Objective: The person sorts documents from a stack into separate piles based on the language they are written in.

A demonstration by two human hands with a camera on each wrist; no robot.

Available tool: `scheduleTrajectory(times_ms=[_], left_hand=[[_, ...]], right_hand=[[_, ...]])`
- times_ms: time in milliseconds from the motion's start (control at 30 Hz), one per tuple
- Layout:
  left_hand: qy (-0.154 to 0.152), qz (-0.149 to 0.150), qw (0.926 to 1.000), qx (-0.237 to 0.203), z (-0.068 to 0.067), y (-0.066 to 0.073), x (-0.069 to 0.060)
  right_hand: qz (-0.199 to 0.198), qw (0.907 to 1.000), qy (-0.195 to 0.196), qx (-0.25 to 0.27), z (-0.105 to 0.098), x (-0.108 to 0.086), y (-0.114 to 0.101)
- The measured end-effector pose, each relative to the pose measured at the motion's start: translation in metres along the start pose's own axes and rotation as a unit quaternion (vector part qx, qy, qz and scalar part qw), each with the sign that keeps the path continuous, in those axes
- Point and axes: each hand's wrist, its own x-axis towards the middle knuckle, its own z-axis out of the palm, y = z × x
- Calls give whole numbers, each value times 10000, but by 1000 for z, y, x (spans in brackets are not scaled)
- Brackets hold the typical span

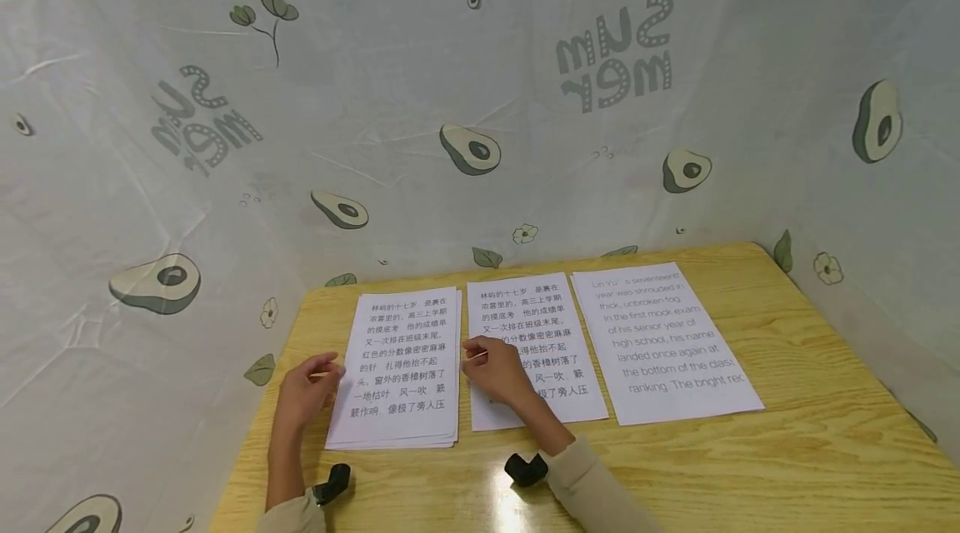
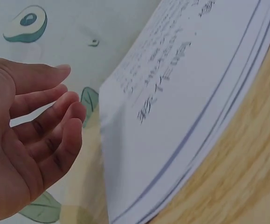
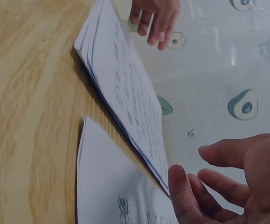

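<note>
beige cloth sleeves (image 1: 600, 493) enter at five and seven o'clock. the left hand (image 1: 306, 394), loosely curved and grasping nothing, is just beside a white paper stack with black chinese print (image 1: 401, 375), at its nine o'clock. the right hand (image 1: 495, 368), likewise released, hovers over the nine o'clock side of similar white chinese-printed paper (image 1: 561, 350); white english-printed paper (image 1: 667, 350) lies at three o'clock on the yellow wood-grain surface (image 1: 810, 458).

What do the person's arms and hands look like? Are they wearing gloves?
No gloves: the left hand and right hand are bare. The left sleeve and right sleeve are light beige, with no markings showing, and stop short of the wrists. A small, bent black piece sticks out near each cuff.
</note>
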Motion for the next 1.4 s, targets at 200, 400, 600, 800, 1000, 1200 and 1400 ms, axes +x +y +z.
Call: scheduleTrajectory(times_ms=[200, 400, 600, 800, 1000, 1200, 1400], left_hand=[[-85, 118, 9999, -20, 19, 19, -4], [-122, 321, 9991, -241, 55, 41, -4], [-215, 638, 9977, -120, 94, 60, -4], [-465, 701, 9962, -233, 125, 79, -10], [-633, 832, 9940, -320, 153, 95, -14], [-716, 1000, 9918, -359, 174, 104, -16], [-793, 1067, 9908, -258, 182, 109, -17]], right_hand=[[277, 9993, 231, -82, -29, -6, 11], [578, 9970, 477, -214, -62, -11, 26], [746, 9943, 600, -479, -97, -17, 42], [848, 9928, 600, -595, -126, -26, 57], [1008, 9912, 623, -585, -147, -31, 65], [1083, 9898, 601, -704, -159, -30, 70], [1145, 9878, 592, -873, -165, -32, 78]])
